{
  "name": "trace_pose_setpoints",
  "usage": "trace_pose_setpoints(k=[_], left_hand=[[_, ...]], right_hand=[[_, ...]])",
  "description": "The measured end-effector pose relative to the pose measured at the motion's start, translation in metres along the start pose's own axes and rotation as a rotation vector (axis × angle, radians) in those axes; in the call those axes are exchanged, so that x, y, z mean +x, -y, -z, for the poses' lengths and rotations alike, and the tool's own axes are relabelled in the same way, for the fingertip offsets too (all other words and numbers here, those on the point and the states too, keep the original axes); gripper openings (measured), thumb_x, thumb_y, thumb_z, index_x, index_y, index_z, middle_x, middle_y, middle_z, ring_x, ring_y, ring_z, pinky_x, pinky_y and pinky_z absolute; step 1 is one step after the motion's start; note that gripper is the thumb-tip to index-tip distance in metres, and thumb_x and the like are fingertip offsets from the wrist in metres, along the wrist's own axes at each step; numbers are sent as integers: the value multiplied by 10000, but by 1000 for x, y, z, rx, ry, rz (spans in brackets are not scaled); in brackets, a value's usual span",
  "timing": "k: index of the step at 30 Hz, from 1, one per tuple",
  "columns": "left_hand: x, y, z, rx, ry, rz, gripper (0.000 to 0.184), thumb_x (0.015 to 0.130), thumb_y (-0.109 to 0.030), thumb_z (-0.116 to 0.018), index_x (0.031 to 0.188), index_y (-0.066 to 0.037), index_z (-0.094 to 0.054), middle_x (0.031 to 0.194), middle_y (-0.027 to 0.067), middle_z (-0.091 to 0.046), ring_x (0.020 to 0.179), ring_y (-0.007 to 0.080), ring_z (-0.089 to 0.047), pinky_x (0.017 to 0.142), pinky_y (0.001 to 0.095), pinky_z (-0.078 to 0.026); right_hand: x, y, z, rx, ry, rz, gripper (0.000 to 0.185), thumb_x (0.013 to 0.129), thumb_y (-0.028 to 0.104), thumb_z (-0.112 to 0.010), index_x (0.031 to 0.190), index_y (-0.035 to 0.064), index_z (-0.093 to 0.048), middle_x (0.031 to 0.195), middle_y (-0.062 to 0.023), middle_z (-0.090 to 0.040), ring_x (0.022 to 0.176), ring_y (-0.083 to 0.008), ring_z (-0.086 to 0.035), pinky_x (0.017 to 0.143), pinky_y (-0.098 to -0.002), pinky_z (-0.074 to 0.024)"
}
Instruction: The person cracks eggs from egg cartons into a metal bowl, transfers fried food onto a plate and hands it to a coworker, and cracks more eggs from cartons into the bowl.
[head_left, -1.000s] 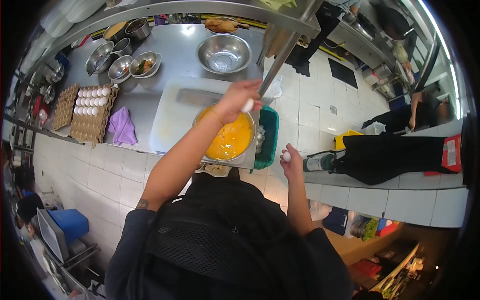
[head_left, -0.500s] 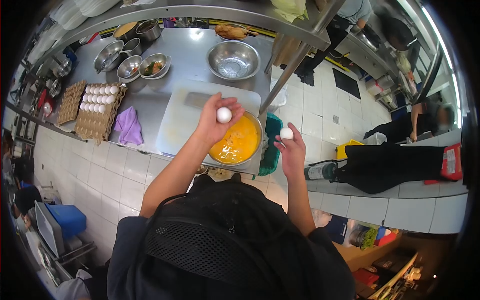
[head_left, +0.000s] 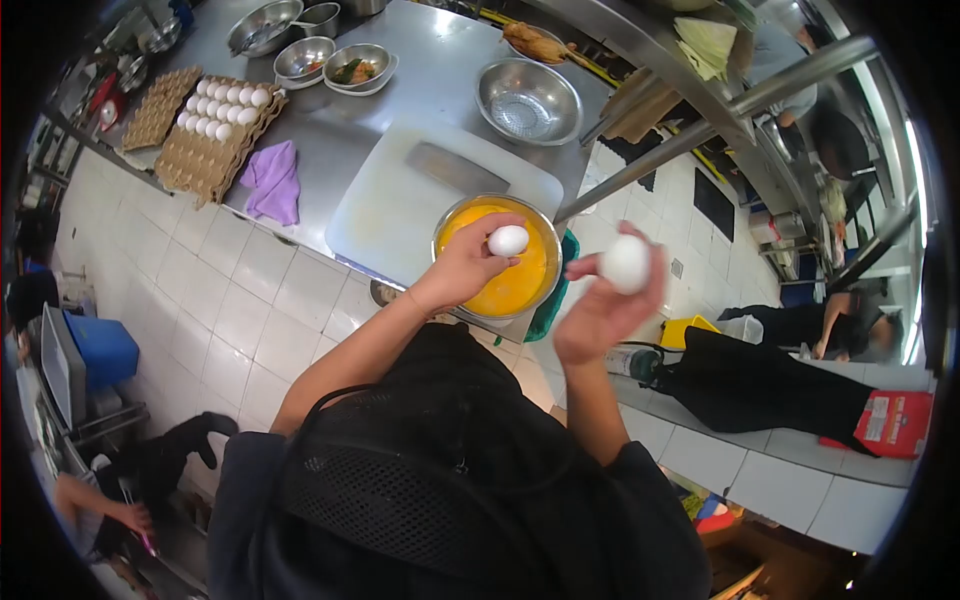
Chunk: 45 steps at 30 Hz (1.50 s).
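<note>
My left hand [head_left: 468,265] is over a metal bowl [head_left: 555,285] of yellow liquid egg [head_left: 510,290], its fingers closed around a white egg [head_left: 508,240]. Raised to the right of the bowl, my right hand [head_left: 600,325] holds another white egg [head_left: 626,264]; this hand is blurred by motion. Both shells look whole. The bowl stands at the right front corner of the steel table, against a white cutting board [head_left: 385,200]. A broad knife blade [head_left: 458,168] lies flat on the board, behind the bowl.
Cardboard egg trays [head_left: 200,172], one partly filled with white eggs, stand at the left beside a purple cloth [head_left: 272,182]. An empty steel bowl [head_left: 528,105] sits behind the board. A green bin [head_left: 566,265] is below the table's right edge. A metal post [head_left: 650,172] rises there.
My left hand has turned over and moved with its egg to above the liquid. My right hand has risen and come closer to the camera with its egg. The view has shifted.
</note>
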<state>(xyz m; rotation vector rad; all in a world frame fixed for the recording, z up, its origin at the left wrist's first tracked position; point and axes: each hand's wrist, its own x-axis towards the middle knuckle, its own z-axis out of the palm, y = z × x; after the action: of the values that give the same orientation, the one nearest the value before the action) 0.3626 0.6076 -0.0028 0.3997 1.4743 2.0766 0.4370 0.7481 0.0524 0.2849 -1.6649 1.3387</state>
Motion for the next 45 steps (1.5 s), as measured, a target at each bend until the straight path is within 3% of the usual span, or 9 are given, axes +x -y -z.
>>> trace_pose_setpoints(k=[3, 7, 10, 16, 20, 31, 34, 36, 45], left_hand=[[5, 11, 2, -37, 17, -74, 495, 882, 99, -607, 1360, -2, -528, 1264, 99, -598, 1155, 180, -608, 1027, 299, -479], [8, 18, 14, 28, 29, 39, 489, 902, -2, -671, 1366, -4, -517, 1288, 94, -592, 1192, 183, -588, 1046, 321, -465], [8, 10, 16, 43, -15, 47, 457, 921, -61, -676, 1351, -9, -532, 1252, 83, -608, 1132, 161, -611, 988, 308, -500], [5, -25, 16, 101, -29, 165, 444, 918, -192, -722, 1328, -64, -607, 1061, 32, -671, 872, 95, -653, 700, 254, -539], [8, -28, 11, 270, 5, 110, 436, 903, -197, -736, 1315, -80, -655, 929, 19, -689, 737, 78, -637, 610, 227, -508], [13, -13, 19, 374, 63, -147, 399, 910, -117, -689, 1290, 2, -660, 934, 9, -698, 754, 47, -603, 664, 226, -509], [14, -15, 21, 538, 84, -242, 418, 884, -101, -671, 1295, -23, -660, 928, 61, -730, 767, 80, -630, 693, 263, -522], [11, -27, 19, 715, 72, -275, 425, 822, -147, -667, 1238, -64, -683, 1049, 223, -709, 920, 362, -688, 861, 366, -533], [16, -27, 29, 1072, 85, -591, 418, 780, -104, -667, 1195, -65, -697, 1060, 190, -702, 909, 395, -672, 797, 433, -556]], right_hand=[[-17, -27, -9, -386, 586, -316, 516, 996, 144, -604, 1457, 15, -413, 1321, -178, -518, 1009, -202, -609, 799, -282, -539], [-32, -58, -13, -108, 264, -438, 477, 993, 137, -612, 1431, 20, -462, 1229, -119, -581, 911, -154, -612, 729, -252, -525], [-8, -59, -5, 201, 58, -966, 346, 1049, 219, -520, 1364, 78, -485, 1010, -97, -664, 718, -100, -579, 606, -229, -445], [-6, -54, 8, 276, 236, -1191, 241, 1067, 350, -483, 1120, 114, -493, 855, -79, -665, 632, -106, -573, 556, -215, -413], [-6, -48, 7, 198, 374, -1190, 283, 1059, 370, -503, 1149, 101, -493, 892, -87, -663, 639, -120, -588, 567, -215, -429], [-13, -55, 14, 101, 426, -835, 283, 853, -26, -684, 1134, -12, -653, 1092, -56, -651, 856, -99, -641, 722, -233, -550], [-15, -65, 13, -48, 498, -728, 301, 866, -67, -628, 1162, -18, -618, 1099, -55, -656, 935, -112, -648, 788, -244, -543], [-15, -65, 12, -67, 506, -676, 293, 861, -73, -620, 1147, -9, -623, 1102, -57, -657, 941, -116, -649, 786, -245, -544], [-1, -56, 15, -383, 597, -157, 327, 790, -83, -607, 1086, 45, -657, 1127, -132, -634, 1013, -325, -658, 847, -344, -542]])
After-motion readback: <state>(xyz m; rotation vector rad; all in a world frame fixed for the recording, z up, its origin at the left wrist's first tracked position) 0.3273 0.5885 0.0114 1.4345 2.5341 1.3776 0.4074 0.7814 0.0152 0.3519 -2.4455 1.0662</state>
